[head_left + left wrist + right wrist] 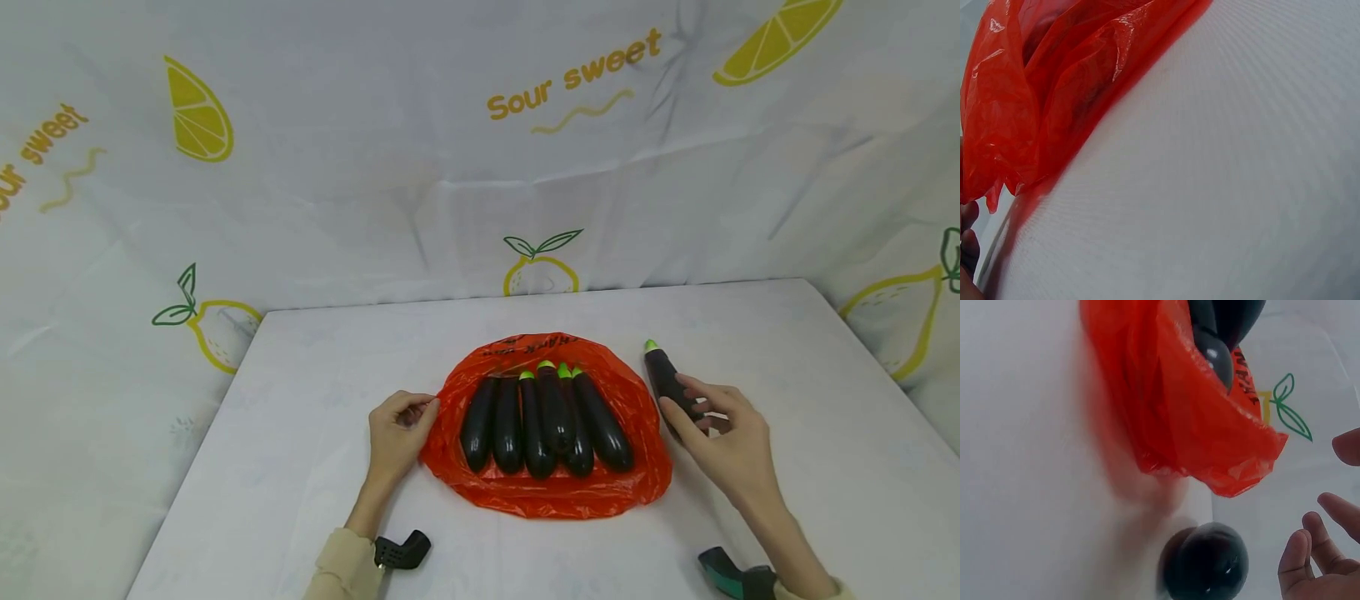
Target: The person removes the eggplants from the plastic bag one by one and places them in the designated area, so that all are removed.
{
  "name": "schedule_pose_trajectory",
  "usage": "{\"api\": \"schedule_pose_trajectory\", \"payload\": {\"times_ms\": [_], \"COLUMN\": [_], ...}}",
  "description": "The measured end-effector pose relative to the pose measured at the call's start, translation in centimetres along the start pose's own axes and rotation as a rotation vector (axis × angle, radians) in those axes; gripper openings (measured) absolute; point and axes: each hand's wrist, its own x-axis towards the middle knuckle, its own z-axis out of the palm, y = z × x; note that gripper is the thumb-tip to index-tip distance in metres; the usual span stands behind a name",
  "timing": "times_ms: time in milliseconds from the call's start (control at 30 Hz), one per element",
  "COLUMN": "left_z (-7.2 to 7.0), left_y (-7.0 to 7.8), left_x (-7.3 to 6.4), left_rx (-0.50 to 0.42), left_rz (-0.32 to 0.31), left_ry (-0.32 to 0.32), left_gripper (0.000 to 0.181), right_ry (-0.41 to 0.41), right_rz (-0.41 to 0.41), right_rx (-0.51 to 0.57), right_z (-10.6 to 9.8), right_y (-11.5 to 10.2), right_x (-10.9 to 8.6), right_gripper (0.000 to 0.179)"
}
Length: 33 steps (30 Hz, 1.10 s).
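Several dark, glossy eggplants point(557, 421) with green stem ends lie side by side in a red plastic bag point(555, 504) spread open on the table. At the bag's left edge, my left hand point(401, 429) pinches the rim between thumb and fingers. In the left wrist view the bag's crumpled side point(1004, 125) hangs right at the fingertips. One more eggplant point(662, 371) lies outside the bag on its right. Over it hovers my right hand point(731, 433), thumb and fingers spread apart. The right wrist view shows this eggplant's rounded end point(1210, 562) beside the fingers, not in their grasp.
Everything rests on a white-covered table point(300, 467). Behind it hangs a white cloth point(360, 167) printed with lemons and lettering. Dark devices are strapped at the left wrist point(402, 550) and the right wrist point(735, 575).
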Motion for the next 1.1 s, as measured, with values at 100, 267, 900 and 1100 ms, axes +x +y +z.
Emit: {"api": "schedule_pose_trajectory", "payload": {"times_ms": [100, 267, 900, 1100], "left_z": [0.0, 0.1, 0.0, 0.0], "left_y": [0.0, -0.1, -0.2, -0.1], "left_x": [0.0, 0.0, -0.1, -0.1], "left_rx": [-0.003, -0.003, -0.005, -0.004], "left_rz": [0.001, -0.003, -0.013, -0.023], "left_ry": [0.001, 0.003, 0.005, 0.009], "left_gripper": [0.009, 0.01, 0.009, 0.009], "right_ry": [-0.017, -0.06, -0.208, -0.252], "right_rz": [-0.031, -0.056, -0.093, -0.075], "right_rx": [0.029, 0.09, 0.126, 0.132], "right_z": [0.3, 0.7, 3.7, 4.6], "right_y": [-0.7, -1.9, -4.7, -5.2], "right_x": [-0.1, -0.3, -1.5, -1.9], "right_gripper": [0.04, 0.041, 0.041, 0.041]}}
